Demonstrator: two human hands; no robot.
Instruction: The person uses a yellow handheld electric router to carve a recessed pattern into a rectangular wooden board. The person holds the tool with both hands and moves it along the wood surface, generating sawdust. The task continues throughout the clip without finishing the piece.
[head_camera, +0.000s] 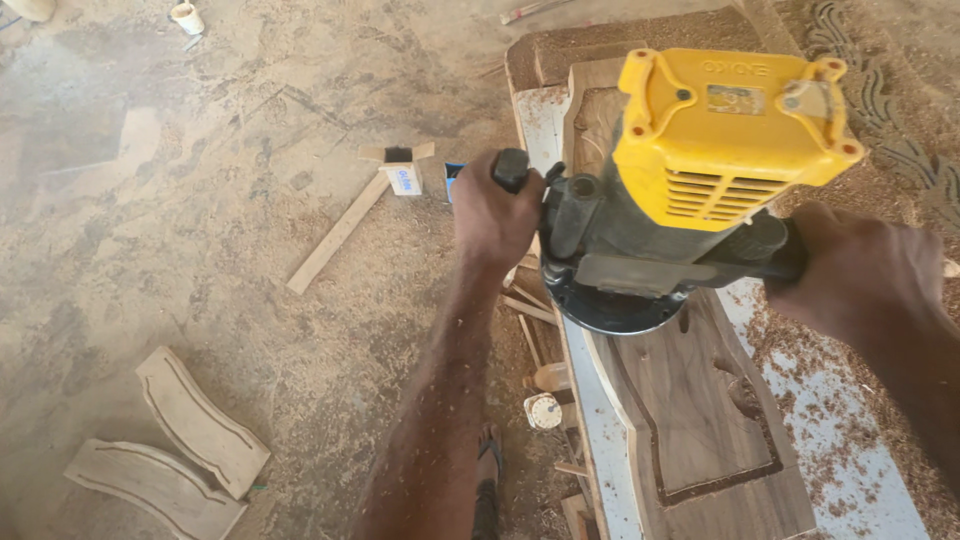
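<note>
A wood router (690, 200) with a yellow top and dark grey body stands with its round base on a curved wooden board (700, 420). My left hand (495, 215) is closed around the router's left black handle. My right hand (860, 270) grips the right handle. A routed groove runs along the board's outline below the tool. The board lies on a pale worktop (850, 470) strewn with wood chips. The cutting bit is hidden under the base.
The floor (200, 200) is covered in sawdust. Two curved grooved wooden pieces (175, 450) lie at lower left. A wooden strip (340, 230) and a small box (403, 178) lie left of the bench. Offcuts and a foot in a sandal (488, 470) are beside the bench.
</note>
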